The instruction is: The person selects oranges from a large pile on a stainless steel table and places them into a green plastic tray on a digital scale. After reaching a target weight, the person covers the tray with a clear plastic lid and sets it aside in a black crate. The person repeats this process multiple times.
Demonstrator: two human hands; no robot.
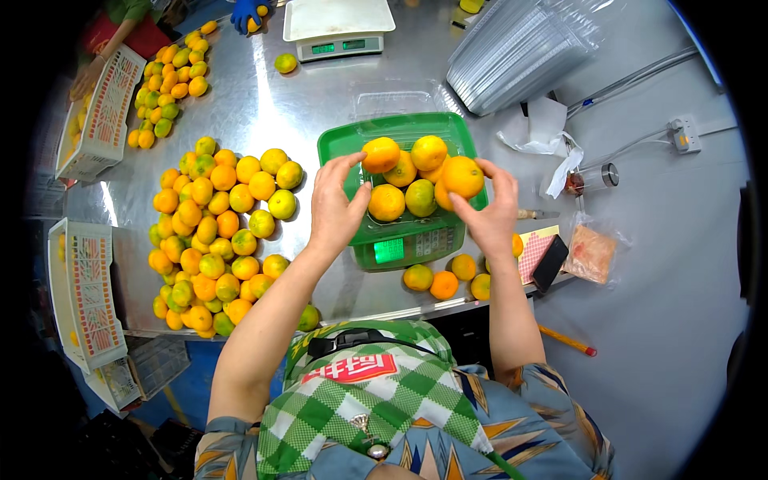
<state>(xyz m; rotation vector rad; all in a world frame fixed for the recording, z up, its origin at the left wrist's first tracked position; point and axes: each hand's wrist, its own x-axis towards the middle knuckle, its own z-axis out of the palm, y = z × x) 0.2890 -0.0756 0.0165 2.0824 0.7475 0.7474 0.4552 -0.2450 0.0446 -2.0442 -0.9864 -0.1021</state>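
A clear plastic clamshell box point(396, 226) holding several yellow-orange and greenish mandarins sits on a green digital scale point(339, 144). My left hand point(339, 204) is at the box's left side, its fingertips touching an orange mandarin point(381, 155) at the upper left. My right hand point(493, 210) grips a mandarin point(462, 175) between thumb and fingers over the box's right side. Other mandarins lie beneath and between the two hands. The box's transparent lid point(393, 103) extends beyond the scale's far edge. The scale's display is lit green.
A large mandarin pile point(207, 240) lies to the left, near white plastic crates point(90, 288). Stacked clear containers point(516, 54) and a white scale point(339, 45) stand farther back. A phone point(549, 263) lies right. Another person's blue-gloved hand point(246, 15) holds a mandarin at the top.
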